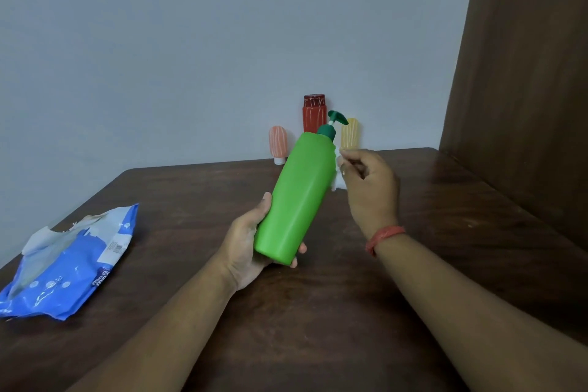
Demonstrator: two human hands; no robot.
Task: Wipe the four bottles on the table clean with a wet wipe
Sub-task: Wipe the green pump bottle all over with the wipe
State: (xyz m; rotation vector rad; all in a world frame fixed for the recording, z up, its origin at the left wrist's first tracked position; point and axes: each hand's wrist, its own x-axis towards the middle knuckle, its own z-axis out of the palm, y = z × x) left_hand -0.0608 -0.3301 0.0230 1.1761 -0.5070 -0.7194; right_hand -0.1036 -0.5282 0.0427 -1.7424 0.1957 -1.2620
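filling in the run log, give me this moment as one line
left hand: grips green pump bottle, tilted | right hand: pinches wet wipe at its upper side | three bottles at wall | wipe pack left

We see the left hand (251, 245) gripping a tilted green pump bottle (294, 197) above the tabletop (318, 312). The right hand (369, 184) pinches a white wet wipe (337, 177) against its side. Three small bottles (313, 113) stand by the wall.

dim, even light | soft glare on table (461, 188) | wide-angle edge bending
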